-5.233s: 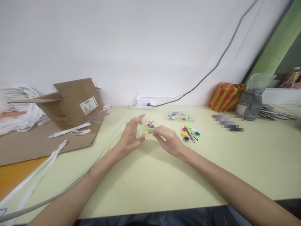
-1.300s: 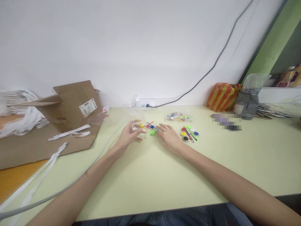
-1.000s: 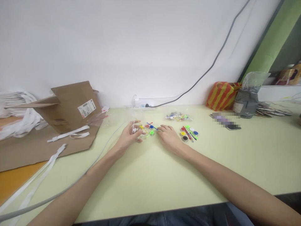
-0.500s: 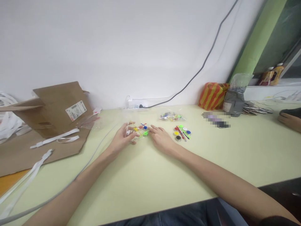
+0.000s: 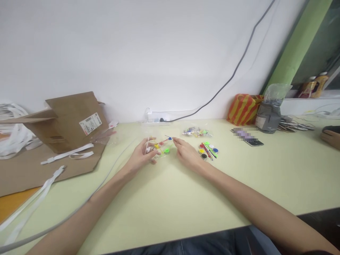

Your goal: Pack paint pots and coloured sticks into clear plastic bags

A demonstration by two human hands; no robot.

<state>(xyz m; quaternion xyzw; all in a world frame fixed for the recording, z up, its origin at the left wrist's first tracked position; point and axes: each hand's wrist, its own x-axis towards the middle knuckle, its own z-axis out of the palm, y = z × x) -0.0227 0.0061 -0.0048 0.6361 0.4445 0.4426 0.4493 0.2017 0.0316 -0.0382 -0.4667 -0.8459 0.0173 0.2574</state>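
Observation:
My left hand (image 5: 142, 153) grips a small clear plastic bag (image 5: 160, 151) at its left end, with the fingers curled around it. Inside or against the bag are yellow, green and blue round lids with thin red and blue sticks. My right hand (image 5: 187, 153) lies just to the right, its fingertips almost at the blue lid (image 5: 169, 138). Nothing shows in that hand. Beyond it lie a loose group of coloured paint pots and brushes (image 5: 208, 151) and a second small bag of coloured bits (image 5: 196, 132).
A torn cardboard box (image 5: 77, 120) stands on a brown sheet at left, with white straps (image 5: 67, 151) nearby. A grey cable (image 5: 79, 202) runs along the table. At the back sit a power strip (image 5: 156, 121), striped bag (image 5: 243, 109) and grey bag (image 5: 268, 118). A co-worker's hand (image 5: 330, 137) shows at right.
The bag's contents now sit higher and tilted, with the blue lid at the far end. My right hand has drawn slightly away, and the view has shifted a little.

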